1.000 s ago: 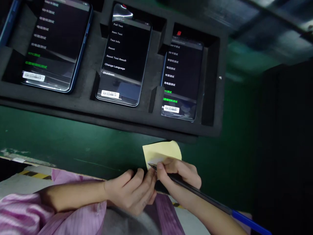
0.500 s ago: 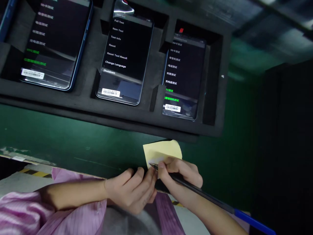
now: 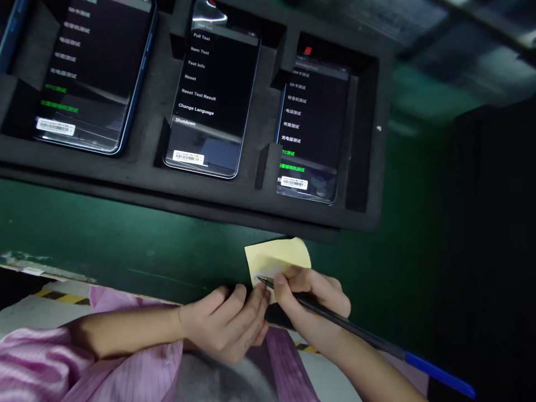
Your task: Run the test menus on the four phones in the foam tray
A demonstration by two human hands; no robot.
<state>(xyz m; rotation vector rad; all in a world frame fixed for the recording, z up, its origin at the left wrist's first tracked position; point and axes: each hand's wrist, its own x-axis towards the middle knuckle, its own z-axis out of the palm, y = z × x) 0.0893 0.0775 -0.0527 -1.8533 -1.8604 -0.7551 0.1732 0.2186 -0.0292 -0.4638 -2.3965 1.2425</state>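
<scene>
A yellow sticky note point(image 3: 276, 254) lies at the near edge of the green table, its upper right corner curled. My left hand point(image 3: 228, 324) is closed at the note's lower edge, fingertips on the paper and thumb tucked beneath the fingers. Between thumb and fingers, my right hand point(image 3: 312, 296) grips a black pen point(image 3: 362, 331) with a blue cap on its rear end. The pen's tip touches the note's lower left part, close to my left fingertips. Faint marks show near the tip, too small to read.
Beyond the note, a black foam tray point(image 3: 209, 201) holds several phones, among them a left phone point(image 3: 100, 72), a middle phone point(image 3: 213, 84) and a right phone point(image 3: 316, 128), with lit menus and barcode labels. The green tabletop point(image 3: 125, 234) has a worn front edge.
The pen tip and my right hand have shifted slightly to the right across the note. My left hand keeps its place on the paper.
</scene>
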